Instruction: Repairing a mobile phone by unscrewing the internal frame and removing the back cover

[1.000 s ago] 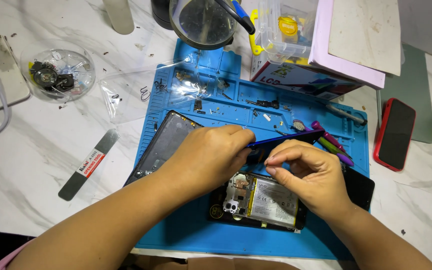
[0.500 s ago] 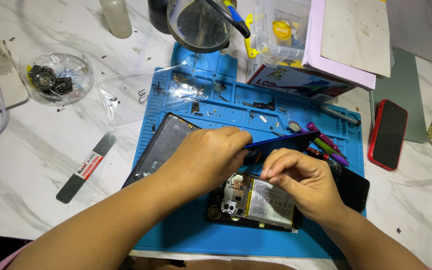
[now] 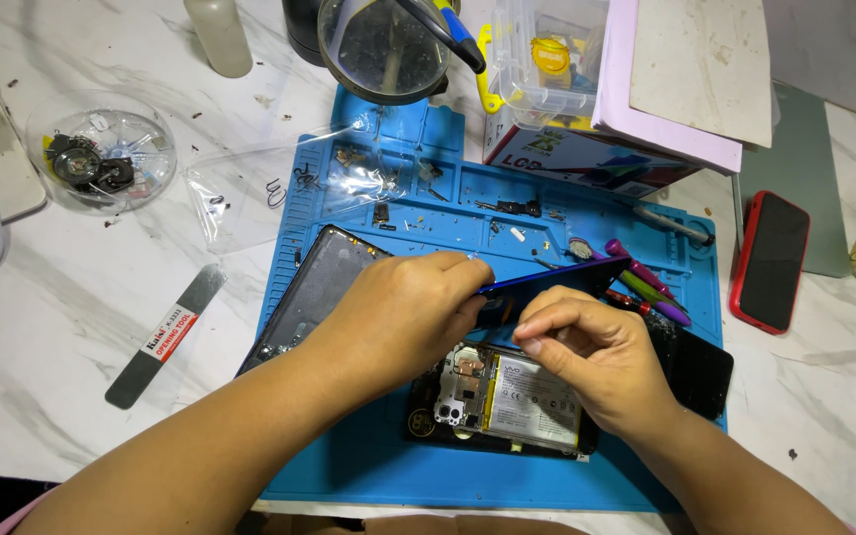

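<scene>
The left hand (image 3: pixel 403 312) is pinching the near end of a thin blue back cover (image 3: pixel 557 280), lifting it edge-on, and the right hand (image 3: pixel 596 362) is closing its fingertips on the same cover from below; what sits between those fingertips is too hidden to make out. Directly under both hands, an opened phone (image 3: pixel 507 401) is lying on the blue mat (image 3: pixel 349 476), its battery and camera block showing while its far edge is vanishing beneath the palms. Left of the left hand, a dark panel (image 3: pixel 314 287) is leaning, partly covered by the wrist. Beyond the right hand, purple tools (image 3: pixel 646 277) are resting on the mat. Farther right, a red phone (image 3: pixel 770 260) is lying face up. Far left, a metal pry tool (image 3: pixel 165 337) and a clear dish (image 3: pixel 101 151) of small parts are sitting on the marble table (image 3: pixel 42 297).
</scene>
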